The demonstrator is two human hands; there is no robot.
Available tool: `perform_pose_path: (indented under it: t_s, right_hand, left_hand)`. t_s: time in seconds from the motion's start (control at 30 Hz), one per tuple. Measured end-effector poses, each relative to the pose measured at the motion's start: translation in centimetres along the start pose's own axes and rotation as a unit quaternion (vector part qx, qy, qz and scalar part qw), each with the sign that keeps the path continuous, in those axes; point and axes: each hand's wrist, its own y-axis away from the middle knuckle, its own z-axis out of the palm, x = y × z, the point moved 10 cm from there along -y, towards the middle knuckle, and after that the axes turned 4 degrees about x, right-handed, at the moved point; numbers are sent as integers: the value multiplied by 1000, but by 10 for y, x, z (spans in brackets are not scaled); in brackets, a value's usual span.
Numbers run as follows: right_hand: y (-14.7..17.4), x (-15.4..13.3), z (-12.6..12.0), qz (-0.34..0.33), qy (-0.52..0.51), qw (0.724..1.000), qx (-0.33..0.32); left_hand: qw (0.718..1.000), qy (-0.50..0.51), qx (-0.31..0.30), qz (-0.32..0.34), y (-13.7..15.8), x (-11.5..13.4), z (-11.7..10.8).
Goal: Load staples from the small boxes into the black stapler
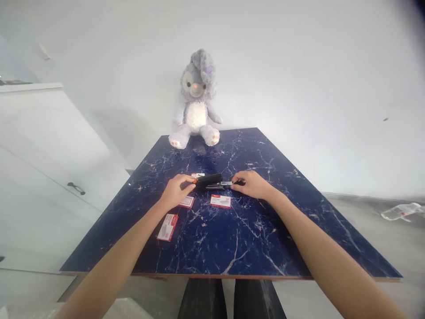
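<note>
A black stapler (pixel 209 179) with an orange part at its left end lies between my hands, a metal tray showing at its right end. My left hand (pixel 177 189) pinches the orange end between thumb and fingers. At the other end, my right hand (pixel 250 184) has its thumb and fingertips closed on the metal tray. A red and white staple box (pixel 220 201) lies just in front of the stapler. Another staple box (pixel 187 202) is partly hidden by my left hand, and a third box (pixel 168 227) lies nearer me. Behind the stapler a further small box (pixel 198 175) shows in part.
A grey plush rabbit (pixel 196 115) sits at the far edge of the dark blue marbled table (pixel 239 248), against the wall. To the left stands a white cabinet (pixel 43 177) with dark handles. Clear plastic packaging (pixel 400 212) lies on the floor at right.
</note>
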Motion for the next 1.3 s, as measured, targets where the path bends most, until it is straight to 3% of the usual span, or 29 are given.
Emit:
perform_pose_path:
  t_s: [0.7,1.3]
  right_hand:
    - [1,-4,5,34,-78,996,21]
    - [2,-4,7,61,-57,996,38]
  left_hand:
    - [1000,-1,-26,6,-2,-5,6]
    - [998,-32,-50,7,3,7,1]
